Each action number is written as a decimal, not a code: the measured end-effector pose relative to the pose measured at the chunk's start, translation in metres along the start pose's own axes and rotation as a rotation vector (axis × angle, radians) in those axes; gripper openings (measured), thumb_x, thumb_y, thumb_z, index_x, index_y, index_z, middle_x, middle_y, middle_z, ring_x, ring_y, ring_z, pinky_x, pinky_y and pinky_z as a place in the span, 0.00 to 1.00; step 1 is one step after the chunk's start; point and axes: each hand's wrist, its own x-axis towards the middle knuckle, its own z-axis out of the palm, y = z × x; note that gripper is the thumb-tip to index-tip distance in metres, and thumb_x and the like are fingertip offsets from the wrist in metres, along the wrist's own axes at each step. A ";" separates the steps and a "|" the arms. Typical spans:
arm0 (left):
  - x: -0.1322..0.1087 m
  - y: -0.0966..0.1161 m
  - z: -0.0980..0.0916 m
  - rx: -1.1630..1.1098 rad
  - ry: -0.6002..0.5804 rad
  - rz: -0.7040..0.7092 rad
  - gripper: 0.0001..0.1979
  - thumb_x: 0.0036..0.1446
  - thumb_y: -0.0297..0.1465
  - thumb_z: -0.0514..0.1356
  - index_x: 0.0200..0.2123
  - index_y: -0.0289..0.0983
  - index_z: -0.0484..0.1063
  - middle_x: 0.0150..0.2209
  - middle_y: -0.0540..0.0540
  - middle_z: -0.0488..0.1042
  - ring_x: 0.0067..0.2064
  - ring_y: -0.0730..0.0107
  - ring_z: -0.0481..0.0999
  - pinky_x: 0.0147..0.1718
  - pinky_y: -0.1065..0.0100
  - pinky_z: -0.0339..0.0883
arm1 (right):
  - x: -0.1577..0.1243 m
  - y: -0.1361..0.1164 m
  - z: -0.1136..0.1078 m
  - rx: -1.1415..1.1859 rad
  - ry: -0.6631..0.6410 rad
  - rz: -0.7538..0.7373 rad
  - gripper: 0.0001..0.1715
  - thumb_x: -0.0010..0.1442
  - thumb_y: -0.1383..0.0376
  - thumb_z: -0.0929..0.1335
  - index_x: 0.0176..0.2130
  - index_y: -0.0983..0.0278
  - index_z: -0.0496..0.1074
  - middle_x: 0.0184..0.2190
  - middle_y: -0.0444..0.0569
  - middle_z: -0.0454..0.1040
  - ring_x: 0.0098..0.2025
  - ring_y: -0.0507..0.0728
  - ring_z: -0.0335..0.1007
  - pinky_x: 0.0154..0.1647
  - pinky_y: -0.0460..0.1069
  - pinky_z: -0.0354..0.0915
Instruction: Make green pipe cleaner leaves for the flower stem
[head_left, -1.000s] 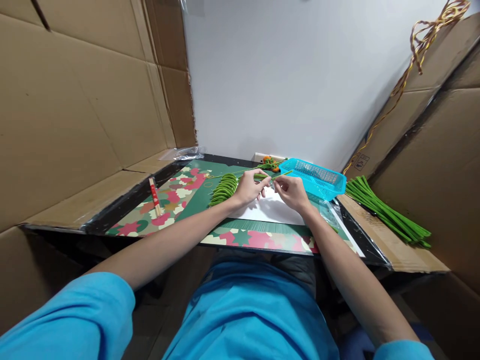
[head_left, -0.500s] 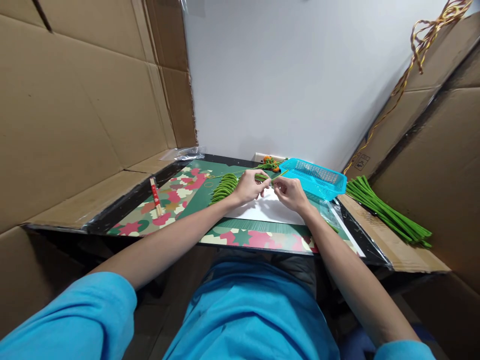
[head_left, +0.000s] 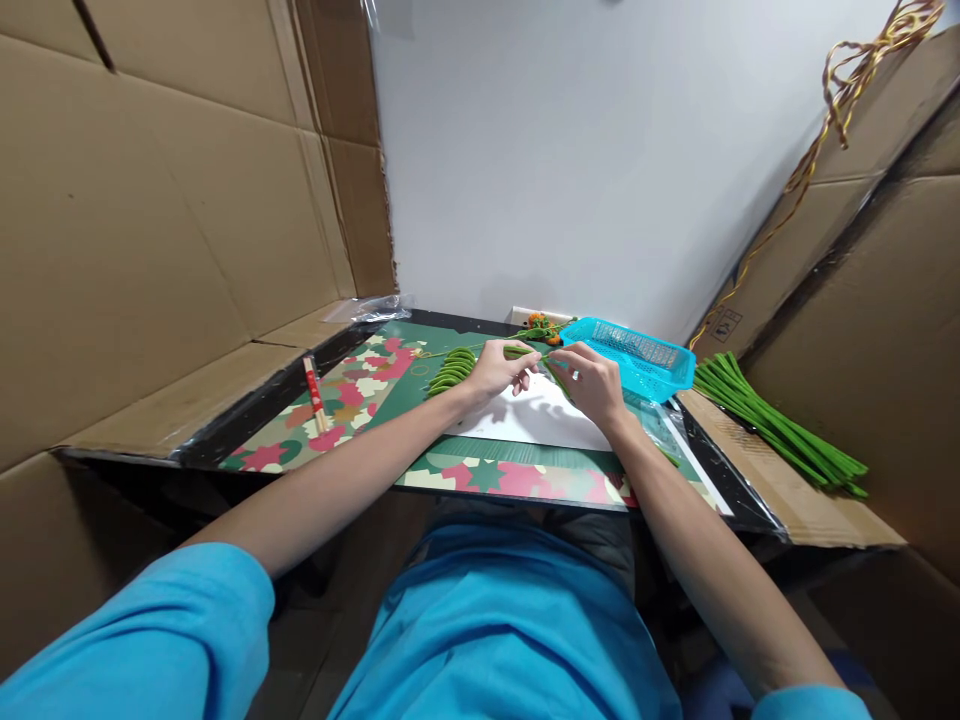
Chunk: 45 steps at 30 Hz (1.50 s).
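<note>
My left hand (head_left: 504, 368) is closed around a bent green stem, like a pipe cleaner, over a white sheet (head_left: 517, 412). Close on its right, the thumb and fingers of my right hand (head_left: 589, 378) pinch at the same green stem (head_left: 556, 377), whose free part slants down below the fingers. Exactly where the pieces join is too small to make out. Beside my left hand lies a row of curved green pieces (head_left: 451, 372), partly covered by my wrist.
A blue plastic basket (head_left: 652, 380) stands behind my right hand, with orange flowers (head_left: 541, 325) to its left. A bundle of green stems (head_left: 780, 425) lies on cardboard at right. Chopsticks in a red wrapper (head_left: 315, 393) lie at left. Cardboard walls (head_left: 180, 180) flank the table.
The green stem's free part pointed up to the right and now slants downward. My right hand has turned over and risen slightly; my left hand has barely moved.
</note>
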 end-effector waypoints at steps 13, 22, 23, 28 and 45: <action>0.000 0.005 -0.006 -0.026 -0.097 -0.020 0.20 0.51 0.40 0.77 0.31 0.30 0.77 0.24 0.45 0.76 0.20 0.75 0.72 0.16 0.73 0.60 | 0.000 -0.004 0.002 -0.008 -0.045 -0.060 0.17 0.74 0.62 0.64 0.47 0.57 0.83 0.44 0.52 0.84 0.41 0.58 0.79 0.37 0.49 0.67; -0.003 0.010 -0.002 0.154 -0.049 0.164 0.19 0.55 0.42 0.74 0.38 0.33 0.76 0.23 0.46 0.78 0.18 0.70 0.76 0.15 0.73 0.60 | 0.013 -0.023 0.004 0.652 -0.023 0.355 0.27 0.64 0.45 0.71 0.26 0.62 0.75 0.23 0.47 0.71 0.23 0.54 0.64 0.25 0.49 0.62; -0.004 0.011 -0.002 0.189 -0.046 0.183 0.18 0.55 0.41 0.74 0.38 0.33 0.76 0.23 0.46 0.78 0.19 0.70 0.76 0.16 0.73 0.62 | 0.015 -0.023 0.005 0.768 -0.064 0.438 0.27 0.62 0.44 0.72 0.24 0.62 0.73 0.20 0.45 0.68 0.21 0.52 0.61 0.22 0.48 0.59; -0.005 0.012 -0.001 0.271 -0.033 0.234 0.14 0.57 0.39 0.73 0.37 0.35 0.77 0.23 0.48 0.77 0.20 0.71 0.77 0.22 0.72 0.68 | 0.021 -0.019 0.009 0.982 -0.161 0.593 0.26 0.56 0.44 0.74 0.26 0.63 0.73 0.19 0.44 0.68 0.19 0.52 0.60 0.19 0.48 0.57; 0.006 -0.003 -0.006 -0.065 -0.085 -0.032 0.23 0.53 0.46 0.75 0.38 0.32 0.76 0.31 0.42 0.81 0.19 0.73 0.77 0.13 0.74 0.62 | 0.015 -0.015 0.001 0.418 0.009 0.191 0.19 0.71 0.53 0.66 0.34 0.62 0.74 0.29 0.47 0.72 0.29 0.55 0.65 0.33 0.49 0.61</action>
